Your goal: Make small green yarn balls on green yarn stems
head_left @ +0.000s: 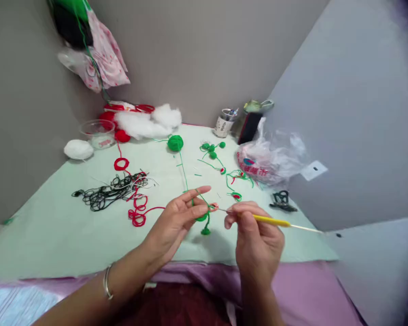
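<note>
Green crochet piece [201, 218] just below frame centre, pinched by left hand [178, 216]; right hand [259, 235] fingers pinch yellow-handled crochet hook [272, 220]; even yarn [184, 172] tension should help.

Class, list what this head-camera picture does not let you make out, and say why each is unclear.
In the head view:
Green yarn piece: partly hidden by the left hand.
Yellow-handled hook: its tip is too small and blurred.
Cup: its lettering is too small to read.
Green bundle, top left: cut off by the top edge.
Plastic bag: its contents are obscured by crumpled folds.
</note>
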Motion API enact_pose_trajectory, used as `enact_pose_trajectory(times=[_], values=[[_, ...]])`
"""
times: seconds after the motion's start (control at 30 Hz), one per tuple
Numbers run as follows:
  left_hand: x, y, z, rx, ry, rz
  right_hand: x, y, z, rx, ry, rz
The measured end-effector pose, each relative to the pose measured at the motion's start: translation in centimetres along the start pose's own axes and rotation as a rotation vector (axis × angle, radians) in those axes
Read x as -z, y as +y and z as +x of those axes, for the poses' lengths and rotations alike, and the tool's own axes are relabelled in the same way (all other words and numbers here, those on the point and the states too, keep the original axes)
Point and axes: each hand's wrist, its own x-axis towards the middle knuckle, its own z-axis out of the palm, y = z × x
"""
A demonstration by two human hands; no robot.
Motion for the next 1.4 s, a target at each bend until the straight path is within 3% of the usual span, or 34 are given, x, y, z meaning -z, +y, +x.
enact_pose_trajectory(times=[0.1,0.2,0.3,0.4,0.53,0.6,0.7,0.77,0.87,0.97,1.07,1.17,1.27,1.4], values=[[-0.5,-1.4,-0.2,-0.103,0.015,-0.002,-1.2,0.1,-0.8,0.187,-0.041,-0.280],[-0.5,-1.7,-0.2,0.002,-0.029,-0.063,-1.4,0.3,-1.1,0.332,-0.026,-0.423],[-0.3,-1.1,0.0,0.090,-0.062,-0.100,-0.8,0.2,-0.7,0.235,0.044,-0.271],[-0.2,-0.5,-0.1,0.012,-0.028,-0.041,-0.7,-0.1,0.0,0.077,0.058,-0.042],[-0.5,-0.8,-0.3,-0.024,-0.026,0.045,-1.4,-0.1,0.1,0.067,-0.035,-0.065],[-0.5,-1.2,-0.2,-0.041,0.004,0.057,-1.7,0.1,-0.3,0.116,-0.066,-0.181],[-0.3,-1.4,0.0,-0.068,0.038,0.006,-1.5,0.4,-1.0,0.318,-0.077,-0.439],[-0.1,-1.3,0.1,-0.002,0.007,-0.053,-1.1,0.4,-1.1,0.417,-0.078,-0.530],[0.0,-0.9,0.2,0.112,-0.049,-0.085,-0.6,0.0,-0.4,0.296,-0.014,-0.382],[-0.3,-0.9,0.0,0.005,0.000,-0.012,-0.7,-0.2,0.0,0.127,0.029,-0.185],[-0.7,-1.4,-0.2,-0.128,0.042,0.034,-1.3,0.1,-0.4,0.235,-0.003,-0.329],[-0.7,-1.6,-0.2,-0.016,-0.007,-0.023,-1.5,0.6,-0.8,0.369,0.011,-0.433],[-0.4,-1.2,-0.1,0.074,-0.041,-0.068,-1.0,0.4,-0.5,0.233,0.062,-0.223],[-0.5,-0.9,-0.3,-0.015,-0.017,0.005,-1.0,0.0,0.1,0.059,0.031,0.025]])
